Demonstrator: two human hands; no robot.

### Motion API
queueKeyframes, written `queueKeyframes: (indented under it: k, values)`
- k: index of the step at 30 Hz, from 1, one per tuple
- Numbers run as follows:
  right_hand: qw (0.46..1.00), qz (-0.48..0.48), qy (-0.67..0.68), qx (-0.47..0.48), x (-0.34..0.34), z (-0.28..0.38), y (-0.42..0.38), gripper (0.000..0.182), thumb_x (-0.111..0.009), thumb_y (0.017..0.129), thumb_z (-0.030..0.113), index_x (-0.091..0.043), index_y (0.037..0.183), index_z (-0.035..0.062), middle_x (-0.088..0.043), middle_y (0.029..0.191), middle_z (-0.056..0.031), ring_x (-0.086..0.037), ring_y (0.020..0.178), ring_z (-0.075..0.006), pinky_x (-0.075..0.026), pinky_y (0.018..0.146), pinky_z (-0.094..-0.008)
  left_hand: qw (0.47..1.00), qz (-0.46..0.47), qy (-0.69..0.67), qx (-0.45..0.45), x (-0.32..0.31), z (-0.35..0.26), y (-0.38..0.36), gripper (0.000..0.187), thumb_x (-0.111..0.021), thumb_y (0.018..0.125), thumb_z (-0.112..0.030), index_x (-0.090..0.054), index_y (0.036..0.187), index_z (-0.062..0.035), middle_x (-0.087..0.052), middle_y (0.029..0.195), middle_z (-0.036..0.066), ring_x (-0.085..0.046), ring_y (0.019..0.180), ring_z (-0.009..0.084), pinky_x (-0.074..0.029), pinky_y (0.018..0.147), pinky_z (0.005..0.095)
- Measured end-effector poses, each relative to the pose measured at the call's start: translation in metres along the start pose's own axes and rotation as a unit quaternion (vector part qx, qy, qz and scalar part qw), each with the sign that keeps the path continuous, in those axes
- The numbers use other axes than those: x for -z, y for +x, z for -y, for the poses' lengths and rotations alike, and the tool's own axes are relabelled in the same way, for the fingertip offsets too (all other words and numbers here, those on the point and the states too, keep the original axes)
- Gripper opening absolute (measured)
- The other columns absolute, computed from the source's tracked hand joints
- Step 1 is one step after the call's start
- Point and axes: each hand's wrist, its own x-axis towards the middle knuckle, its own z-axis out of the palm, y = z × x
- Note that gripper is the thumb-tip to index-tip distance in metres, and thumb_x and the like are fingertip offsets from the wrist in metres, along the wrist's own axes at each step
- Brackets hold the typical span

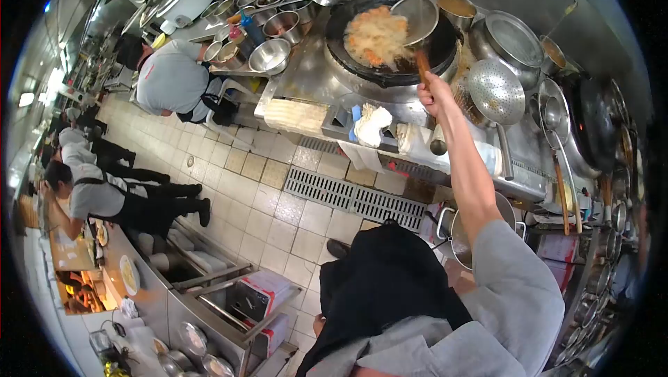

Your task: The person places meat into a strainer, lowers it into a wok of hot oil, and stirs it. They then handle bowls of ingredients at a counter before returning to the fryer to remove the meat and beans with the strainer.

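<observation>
In the head view, our right hand is closed around the wooden handle of a mesh strainer. Just beyond that hand, the strainer's bowl is over the right side of the wok. The orange pieces of food lie ahead of our right hand and slightly to its left, in pale, foaming oil.

The frying looks under way to us: the food is in the wok and we see none in the strainer, so lifting it out is not yet done. How cooked it is, we cannot tell.

Our left hand barely shows beside our apron, well apart from the wok; we cannot tell whether it is open or closed. To the right of our right hand lies a perforated ladle.
</observation>
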Motion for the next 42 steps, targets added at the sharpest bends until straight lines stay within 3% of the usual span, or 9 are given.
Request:
queueKeyframes:
  k: [6, 9, 20, 25, 28, 33, 38, 39, 42]
  values:
    - [0.992, 0.089, 0.022, -0.089, 0.008, -0.002, -0.023, 0.014, -0.041, 0.096, 0.024, -0.036, 0.092, 0.012, -0.041, 0.065, -0.0019, -0.026, 0.04, -0.0033, -0.016, 0.03, -0.0172, 0.997, 0.061, 0.029, -0.036, 0.035, -0.035, 0.079, 0.035, -0.058, 0.078, -0.02, -0.059, 0.108, -0.0022, -0.065, 0.089, 0.02, -0.063, 0.081, 0.0322, -0.048, 0.073, 0.0383]
    - [0.993, 0.074, -0.048, -0.082, 0.0, 0.017, -0.07, 0.012, -0.042, 0.095, 0.022, -0.038, 0.098, 0.0117, -0.041, 0.065, -0.0018, -0.026, 0.04, -0.0034, -0.016, 0.029, -0.0172, 0.993, 0.078, 0.014, -0.09, 0.112, -0.182, 0.089, 0.038, -0.06, 0.077, -0.021, -0.059, 0.108, -0.0007, -0.065, 0.089, 0.02, -0.064, 0.08, 0.0286, -0.049, 0.073, 0.0359]
    - [0.895, -0.042, -0.418, 0.151, -0.042, 0.031, -0.15, 0.044, -0.052, 0.089, 0.018, -0.045, 0.131, 0.0079, -0.046, 0.063, 0.0038, -0.039, 0.047, -0.0044, -0.031, 0.041, -0.02, 0.839, 0.253, 0.181, -0.447, -0.023, -0.481, 0.192, 0.037, -0.057, 0.076, -0.021, -0.057, 0.106, 0.0, -0.058, 0.106, 0.025, -0.054, 0.101, 0.0407, -0.045, 0.084, 0.0444]
    - [0.956, -0.045, -0.277, 0.081, -0.02, 0.036, -0.151, 0.042, -0.053, 0.09, 0.018, -0.045, 0.13, 0.0118, -0.043, 0.062, 0.0028, -0.033, 0.041, -0.0039, -0.026, 0.036, -0.0204, 0.719, 0.034, 0.181, -0.67, -0.115, -0.591, 0.159, 0.053, -0.056, 0.076, -0.023, -0.046, 0.119, 0.0063, -0.048, 0.122, 0.027, -0.046, 0.116, 0.0382, -0.035, 0.1, 0.0436]
    - [0.973, -0.079, -0.203, 0.075, -0.001, 0.043, -0.147, 0.044, -0.051, 0.09, 0.018, -0.04, 0.133, 0.0158, -0.042, 0.06, 0.0019, -0.027, 0.037, -0.0028, -0.019, 0.031, -0.0194, 0.774, 0.2, 0.234, -0.553, -0.126, -0.619, 0.153, 0.051, -0.053, 0.077, -0.023, -0.047, 0.118, 0.0071, -0.049, 0.123, 0.025, -0.044, 0.119, 0.0365, -0.03, 0.104, 0.0432]
    - [0.941, -0.138, -0.24, 0.192, 0.029, 0.073, -0.117, 0.048, -0.052, 0.091, 0.019, -0.037, 0.136, 0.014, -0.047, 0.064, 0.0, -0.035, 0.041, -0.0047, -0.023, 0.033, -0.0189, 0.769, 0.176, 0.308, -0.532, -0.172, -0.601, 0.187, 0.047, -0.05, 0.077, -0.018, -0.049, 0.118, 0.0049, -0.051, 0.122, 0.024, -0.046, 0.118, 0.0339, -0.036, 0.099, 0.0422]
    - [0.674, -0.246, -0.602, 0.349, 0.114, 0.12, 0.025, 0.053, -0.055, 0.084, 0.014, -0.039, 0.133, 0.0056, -0.064, 0.096, -0.0155, -0.059, 0.084, -0.0293, -0.045, 0.078, -0.0379, 0.755, 0.218, 0.339, -0.517, -0.144, -0.623, 0.176, 0.038, -0.048, 0.077, -0.015, -0.056, 0.11, 0.0022, -0.055, 0.117, 0.02, -0.051, 0.113, 0.0321, -0.044, 0.091, 0.0411]
    - [0.759, -0.175, -0.546, 0.308, 0.131, 0.137, 0.043, 0.051, -0.054, 0.083, 0.013, -0.042, 0.132, 0.0054, -0.062, 0.101, -0.0166, -0.059, 0.088, -0.0273, -0.044, 0.079, -0.0359, 0.761, 0.185, 0.321, -0.533, -0.152, -0.617, 0.18, 0.038, -0.048, 0.077, -0.016, -0.056, 0.11, 0.0023, -0.055, 0.118, 0.02, -0.051, 0.113, 0.0318, -0.044, 0.091, 0.0415]
    - [0.755, -0.19, -0.538, 0.325, 0.118, 0.147, 0.025, 0.049, -0.052, 0.084, 0.011, -0.042, 0.131, 0.0032, -0.06, 0.109, -0.0149, -0.057, 0.099, -0.0215, -0.042, 0.085, -0.031, 0.769, 0.111, 0.272, -0.568, -0.171, -0.6, 0.188, 0.044, -0.052, 0.077, -0.019, -0.051, 0.115, 0.0028, -0.05, 0.125, 0.021, -0.046, 0.118, 0.0334, -0.044, 0.092, 0.0448]
